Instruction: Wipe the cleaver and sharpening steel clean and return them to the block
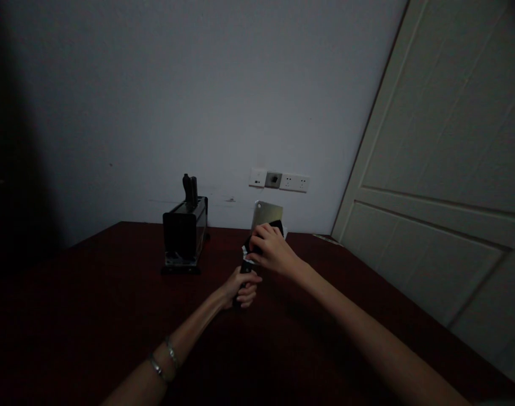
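My left hand (242,287) is wrapped round the black handle of a cleaver (266,212), whose broad, shiny blade points up and away from me. A small hole shows near the blade's upper left corner. Closed over the lower blade, my right hand (271,248) grips a black and white cloth (276,225). The cloth lies against the blade, and parts of both are hidden behind the fingers. To the left of my hands, a dark knife block (180,234) stands upright with black handles (190,189) sticking out of its top.
The dark red table (113,293) reaches back to a pale wall (176,101). Wall sockets (294,182) are set low, behind the cleaver. A white panelled door (443,158) rises along the right side. A thin flat strip (327,239) lies at the table's far right corner. Light is dim.
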A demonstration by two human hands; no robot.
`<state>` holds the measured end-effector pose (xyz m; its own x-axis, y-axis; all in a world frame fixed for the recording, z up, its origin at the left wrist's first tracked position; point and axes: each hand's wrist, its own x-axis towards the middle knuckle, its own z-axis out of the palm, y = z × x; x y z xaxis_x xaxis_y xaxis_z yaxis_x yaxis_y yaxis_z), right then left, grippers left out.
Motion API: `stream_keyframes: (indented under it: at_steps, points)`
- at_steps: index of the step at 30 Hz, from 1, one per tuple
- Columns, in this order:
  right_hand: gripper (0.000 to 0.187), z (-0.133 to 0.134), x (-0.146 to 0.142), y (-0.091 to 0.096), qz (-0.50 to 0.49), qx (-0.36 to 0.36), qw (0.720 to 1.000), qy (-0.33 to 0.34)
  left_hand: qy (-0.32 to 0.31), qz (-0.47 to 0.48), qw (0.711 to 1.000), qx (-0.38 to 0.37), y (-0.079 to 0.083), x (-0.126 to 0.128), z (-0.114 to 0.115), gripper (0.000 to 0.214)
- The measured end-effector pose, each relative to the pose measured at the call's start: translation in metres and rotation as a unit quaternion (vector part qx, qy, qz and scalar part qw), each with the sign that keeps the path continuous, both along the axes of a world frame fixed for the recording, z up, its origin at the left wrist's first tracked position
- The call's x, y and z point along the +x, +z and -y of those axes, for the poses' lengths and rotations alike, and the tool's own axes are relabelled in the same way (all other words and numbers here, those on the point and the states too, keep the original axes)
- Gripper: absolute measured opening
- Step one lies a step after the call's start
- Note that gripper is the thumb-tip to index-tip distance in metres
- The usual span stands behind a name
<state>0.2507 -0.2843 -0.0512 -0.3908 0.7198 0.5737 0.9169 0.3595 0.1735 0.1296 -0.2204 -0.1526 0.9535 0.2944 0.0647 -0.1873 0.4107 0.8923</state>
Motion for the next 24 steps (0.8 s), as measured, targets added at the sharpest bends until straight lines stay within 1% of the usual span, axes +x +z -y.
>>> stream_keyframes:
  at_steps: [3, 5, 7, 12, 14, 21, 24]
  points:
    - [0.016, 0.002, 0.005, -0.001, -0.013, -0.016, 1.000, 0.021, -0.025, 0.002, 0.999, -0.025, 0.000, 0.000, 0.001, 0.036]
    - [0.012, 0.003, 0.008, 0.001, -0.011, -0.035, 0.998, 0.045, -0.044, 0.008, 0.998, -0.052, 0.001, 0.000, 0.002, 0.036]
    - [0.012, 0.003, 0.008, 0.004, -0.009, -0.044, 0.997, 0.057, -0.050, 0.016, 0.996, -0.068, 0.002, -0.001, 0.003, 0.036]
    - [0.018, -0.002, -0.001, 0.005, -0.027, -0.018, 0.999, 0.026, -0.036, 0.030, 0.996, -0.070, 0.003, -0.001, 0.004, 0.039]
    - [0.019, -0.004, -0.003, 0.004, -0.029, -0.018, 0.999, 0.018, -0.036, 0.026, 0.996, -0.072, 0.004, -0.001, 0.004, 0.041]
    - [0.011, 0.000, 0.004, 0.017, 0.005, -0.074, 0.995, 0.059, -0.047, 0.015, 0.997, -0.064, 0.005, -0.004, 0.001, 0.040]
    - [0.011, 0.001, 0.004, 0.019, 0.018, -0.077, 0.996, 0.051, -0.048, 0.017, 0.997, -0.060, 0.005, -0.004, 0.002, 0.039]
